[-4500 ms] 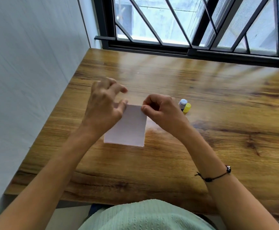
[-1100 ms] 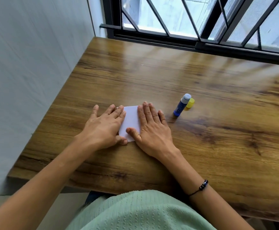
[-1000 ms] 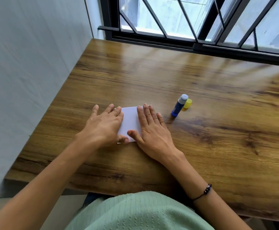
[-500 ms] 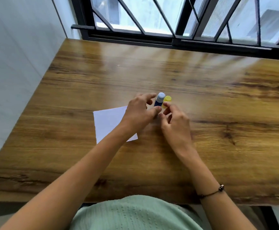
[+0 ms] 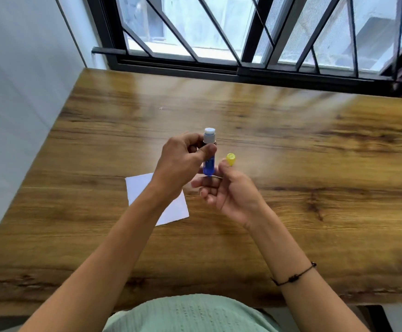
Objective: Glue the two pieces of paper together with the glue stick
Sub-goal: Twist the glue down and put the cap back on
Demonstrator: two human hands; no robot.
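Your single wide-angle camera rides on your head, looking forward and steeply down across the wooden desk (image 5: 291,224), which fills the middle of the picture from its near edge to the barred window (image 5: 243,32) at its far side. Your chest in a green top (image 5: 190,315) closes the bottom edge, and both forearms run up from the lower corners to your left hand (image 5: 183,161) and right hand (image 5: 233,195), close under the lens at the centre. A white wall (image 5: 20,92) borders the left side. The lens bends the wall line and the window bars. No second view shares this scene.
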